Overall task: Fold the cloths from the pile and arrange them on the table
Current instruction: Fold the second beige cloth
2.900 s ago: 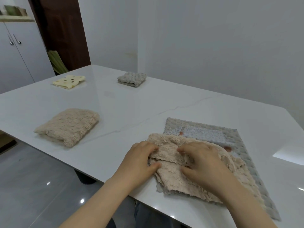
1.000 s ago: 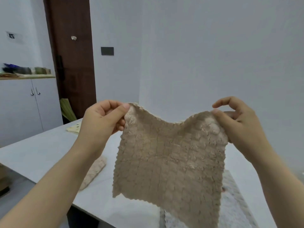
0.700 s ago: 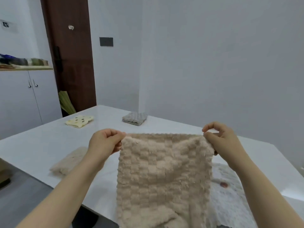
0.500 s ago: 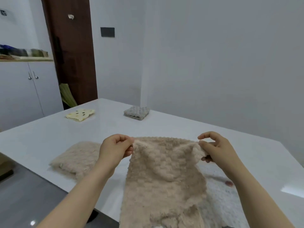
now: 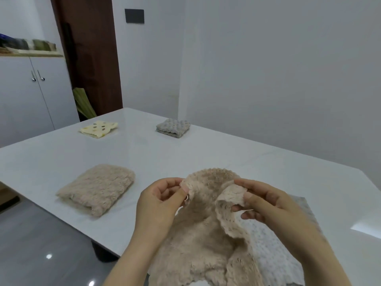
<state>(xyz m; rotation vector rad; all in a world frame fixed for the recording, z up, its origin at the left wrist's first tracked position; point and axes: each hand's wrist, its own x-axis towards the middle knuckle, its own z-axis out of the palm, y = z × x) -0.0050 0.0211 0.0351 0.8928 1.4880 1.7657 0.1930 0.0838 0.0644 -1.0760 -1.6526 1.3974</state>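
Note:
I hold a beige fluffy cloth [image 5: 204, 234] up over the near edge of the white table [image 5: 185, 157]. My left hand [image 5: 158, 203] pinches its top left corner and my right hand [image 5: 266, 203] pinches its top right corner. The two corners are close together, so the top edge bulges back and the cloth sags between my hands. Under it lies the pile's grey and white cloth [image 5: 274, 250], spread flat. A folded beige cloth [image 5: 97, 188] lies to the left, a folded yellow spotted cloth [image 5: 99, 129] at the far left and a folded grey cloth [image 5: 173, 127] at the far middle.
The table's near edge runs diagonally below my left forearm, with grey floor [image 5: 41, 244] beyond it. A white cabinet [image 5: 31, 91] and a dark brown door [image 5: 88, 54] stand at the back left. White walls close the far side and the right.
I lifted the beige cloth off the pile and held it spread in the air. Since then my hands have lowered and come closer together, so the cloth now sags.

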